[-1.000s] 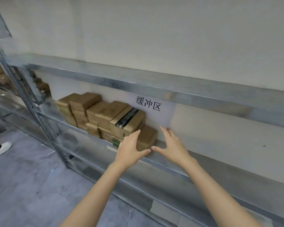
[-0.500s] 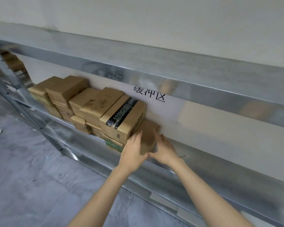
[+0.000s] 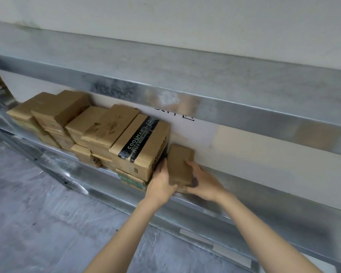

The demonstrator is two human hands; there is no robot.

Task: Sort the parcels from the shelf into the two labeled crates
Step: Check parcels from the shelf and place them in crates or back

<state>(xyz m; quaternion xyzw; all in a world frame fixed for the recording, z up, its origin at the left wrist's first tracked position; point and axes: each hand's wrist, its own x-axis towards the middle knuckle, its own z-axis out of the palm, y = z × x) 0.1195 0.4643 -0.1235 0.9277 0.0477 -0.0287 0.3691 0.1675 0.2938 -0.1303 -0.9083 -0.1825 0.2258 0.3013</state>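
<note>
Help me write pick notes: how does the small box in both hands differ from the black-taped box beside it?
The small box is far smaller than the black-taped box. The small box is plain; the black-taped box carries printed black tape. The left hand and right hand grip the small box, while the black-taped box sits on a lower box. Both are brown cardboard.

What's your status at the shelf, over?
Left hand and right hand grip small brown parcel at shelf front edge. Taped box close on its left. Crates not in view.
</note>
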